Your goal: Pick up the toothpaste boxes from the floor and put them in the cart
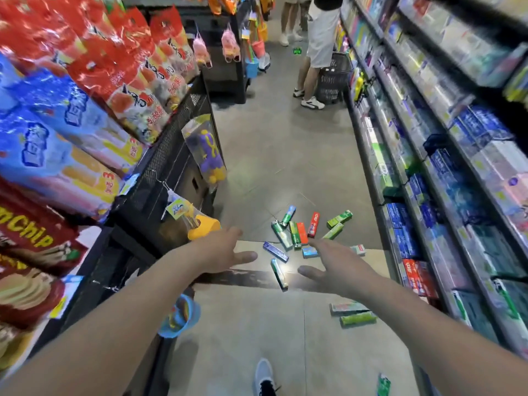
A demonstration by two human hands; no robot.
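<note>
Boxes: toothpaste boxes (297,234) lie scattered on the floor (285,155) mid-aisle, main heap just ahead of my hands; long thin cartons, glossy card, mostly green, a few red/orange, one blue.
Strays: two more (354,312) side by side nearer me by the right shelving, plus a green one (383,384) at the bottom edge, close to my shoe (264,377).
Left hand (225,248): fingers straight and spread, holds nothing, up over the floor short of the heap.
Right hand (331,261): same, loose and spread, nothing in it, above the near boxes; can't tell if it touches any, I'd say not.
Cart: no cart in view that I can ID. A dark mesh basket on wheels (333,81) stands far down the aisle beside another shopper (320,44); can't say it's mine.
Progress: approx zero as far as I see. Every visible box is on the floor, none in hand; whole pick + drop is left.
Floor: smooth grey tile, slight sheen, dark band (237,277) across it under my hands.
Surrounds: right shelves (457,167) packed w/ boxed toothpaste; left rack (171,155) black wire mesh w/ crinkly foil snack bags (57,124).
</note>
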